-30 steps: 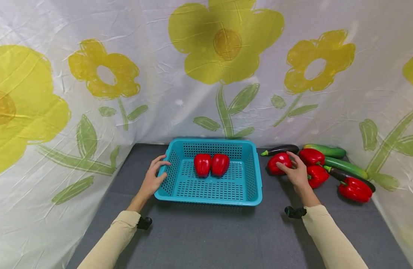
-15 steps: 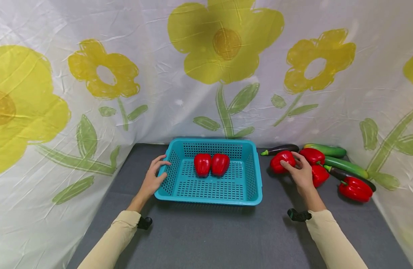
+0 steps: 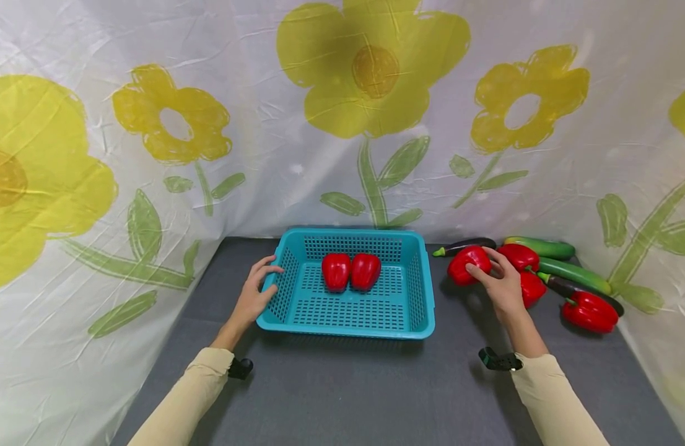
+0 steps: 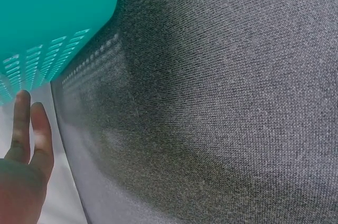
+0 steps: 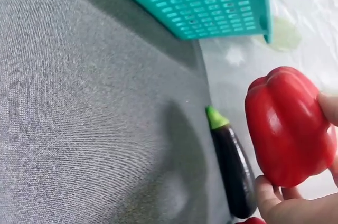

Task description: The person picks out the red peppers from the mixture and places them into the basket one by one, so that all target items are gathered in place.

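A red bell pepper point(image 3: 468, 265) is held in my right hand point(image 3: 501, 285), thumb and fingers on opposite sides. In the right wrist view, that bell pepper point(image 5: 288, 126) hangs above the dark cloth with its shadow apart from it. My left hand point(image 3: 254, 298) rests at the left rim of a turquoise plastic basket point(image 3: 353, 333), fingertips over the rim. Two of its fingers point(image 4: 22, 123) reach fairly straight toward the basket wall in the left wrist view; its thumb is hidden there. Inside the basket stand two red bell peppers, a left one point(image 3: 335, 272) and a right one point(image 3: 365, 272).
Behind the held pepper lies an eggplant point(image 3: 466, 246). To the right are two green cucumbers or zucchinis point(image 3: 543, 248), another eggplant point(image 3: 568, 286) and more red peppers point(image 3: 589, 312). Flowered white fabric point(image 3: 298, 179) rises behind the dark grey tabletop point(image 3: 348, 396).
My right hand has closed more firmly round the red pepper and lifted it slightly, shifting a little to the right. The left hand and basket stay put.
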{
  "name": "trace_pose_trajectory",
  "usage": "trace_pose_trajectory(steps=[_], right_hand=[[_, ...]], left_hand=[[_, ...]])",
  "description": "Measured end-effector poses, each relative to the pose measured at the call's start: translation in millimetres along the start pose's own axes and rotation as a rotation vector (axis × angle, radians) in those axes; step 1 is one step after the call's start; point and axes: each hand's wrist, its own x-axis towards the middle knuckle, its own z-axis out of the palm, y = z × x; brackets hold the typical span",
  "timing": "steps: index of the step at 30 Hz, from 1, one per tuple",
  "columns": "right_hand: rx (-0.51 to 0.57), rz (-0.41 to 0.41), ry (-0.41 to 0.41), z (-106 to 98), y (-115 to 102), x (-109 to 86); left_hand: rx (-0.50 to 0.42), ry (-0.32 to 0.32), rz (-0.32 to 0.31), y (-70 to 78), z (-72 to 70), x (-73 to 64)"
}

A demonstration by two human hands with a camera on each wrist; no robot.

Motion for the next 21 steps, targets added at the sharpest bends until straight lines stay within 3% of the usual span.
trace_pose_trajectory(steps=[6, 9, 21], right_hand=[[0.015, 0.0, 0.005, -3, -9, -5.5], [0.02, -0.019, -0.005, -3, -15, -8.6], [-0.008, -0.213, -0.115, 12, -49, -21.9]], left_hand=[[-0.031, -0.016, 0.006, 29.6, -2.8, -1.8], [-0.027, -0.022, 0.004, 36.2, -5.0, -2.4], [-0.051, -0.032, 0.023, 33.6, -4.8, -1.2]])
